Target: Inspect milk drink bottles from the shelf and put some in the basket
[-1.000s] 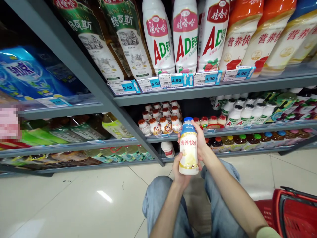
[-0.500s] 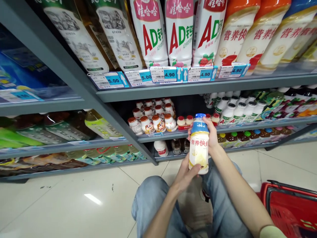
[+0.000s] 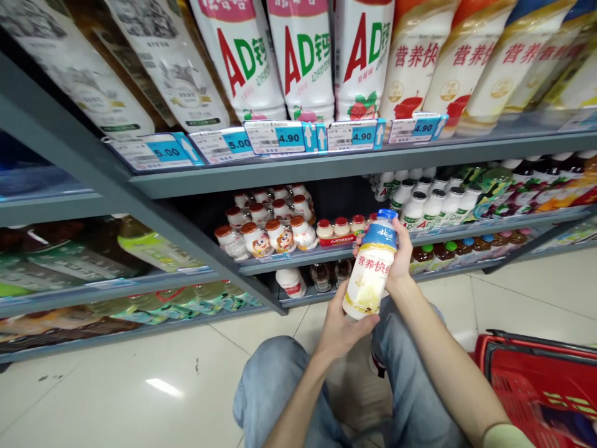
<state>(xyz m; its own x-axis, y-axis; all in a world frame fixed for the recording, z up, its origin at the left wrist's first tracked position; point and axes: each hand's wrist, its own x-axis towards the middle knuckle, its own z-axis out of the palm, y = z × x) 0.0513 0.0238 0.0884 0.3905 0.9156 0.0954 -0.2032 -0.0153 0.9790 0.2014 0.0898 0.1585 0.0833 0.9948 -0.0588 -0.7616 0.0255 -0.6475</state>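
A white drink bottle with a blue cap, blue neck band and red lettering is held in front of the shelf, its top leaning to the right. My right hand wraps round its upper part, with some fingers hidden behind it. Under and beside the base, my left hand grips the bottle, the thumb lying along the bottom edge. Behind the bottle stands a row of small red-capped drinks on the middle shelf.
Large white AD bottles stand on the upper shelf above price tags. Small orange-capped bottles and black-capped white bottles fill the shelf below. A red shopping basket is at the lower right, beside my knees.
The bottle has tilted, its top going right and its base left, with both hands still on it. My view has shifted, so the shelves sit further left and more basket shows.
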